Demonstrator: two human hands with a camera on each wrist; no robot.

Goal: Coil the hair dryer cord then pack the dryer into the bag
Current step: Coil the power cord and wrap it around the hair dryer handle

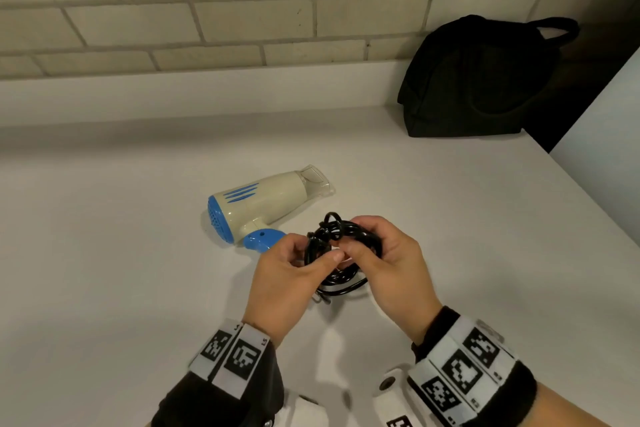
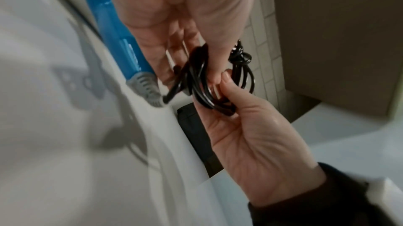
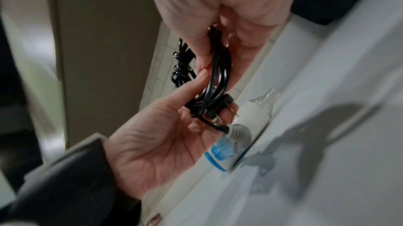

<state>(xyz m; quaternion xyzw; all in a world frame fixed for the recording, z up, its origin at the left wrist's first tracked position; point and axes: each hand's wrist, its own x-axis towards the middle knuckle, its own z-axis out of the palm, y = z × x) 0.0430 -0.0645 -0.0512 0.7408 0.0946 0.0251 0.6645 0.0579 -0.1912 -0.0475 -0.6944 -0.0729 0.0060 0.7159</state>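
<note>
A cream and blue hair dryer [image 1: 263,208] lies on its side on the white counter [image 1: 121,253]. Its black cord [image 1: 341,276] is gathered into a bundle of loops, lifted just in front of the blue handle [image 2: 117,36]. My left hand [image 1: 298,263] pinches the bundle's left side with thumb and fingers. My right hand [image 1: 367,246] curls round its right side. In the right wrist view the plug [image 3: 220,107] with its metal prongs sits among the loops of the cord [image 3: 216,78]. One strand runs from the bundle to the grey strain relief [image 2: 146,88] on the handle.
A black bag [image 1: 485,80] with a loop handle stands at the counter's back right corner, against the brick wall [image 1: 207,10]. The counter's right edge [image 1: 588,204] runs diagonally beside it, with a dark gap beyond.
</note>
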